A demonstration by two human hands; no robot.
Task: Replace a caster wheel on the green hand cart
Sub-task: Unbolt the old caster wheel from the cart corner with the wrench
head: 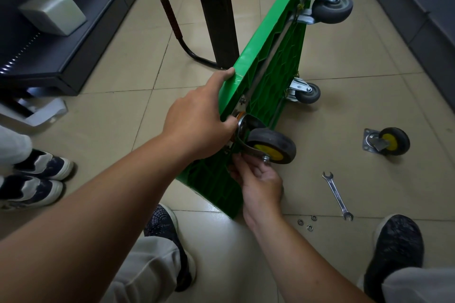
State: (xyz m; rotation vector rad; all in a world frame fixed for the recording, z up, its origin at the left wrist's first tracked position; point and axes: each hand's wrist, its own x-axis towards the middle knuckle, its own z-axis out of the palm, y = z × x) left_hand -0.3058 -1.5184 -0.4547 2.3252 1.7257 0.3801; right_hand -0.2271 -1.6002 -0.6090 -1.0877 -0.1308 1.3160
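Note:
The green hand cart point(268, 39) stands tipped on its long edge on the tiled floor, underside facing right. A caster with a yellow hub point(269, 146) sits against the near corner of the underside. My left hand point(199, 118) grips the cart's upper edge, fingers wrapped over to the caster's mounting plate. My right hand point(258, 179) is below the caster, fingertips pinched at the plate's lower edge; what they pinch is hidden. A second yellow-hub caster point(387, 141) lies loose on the floor to the right.
An open-ended wrench point(337, 194) and several small washers or nuts point(306, 222) lie on the floor near my right shoe point(396, 248). Two grey casters point(331, 7) remain on the cart. The black handle point(172, 17) lies folded left. Another person's shoes point(37, 174) stand at left.

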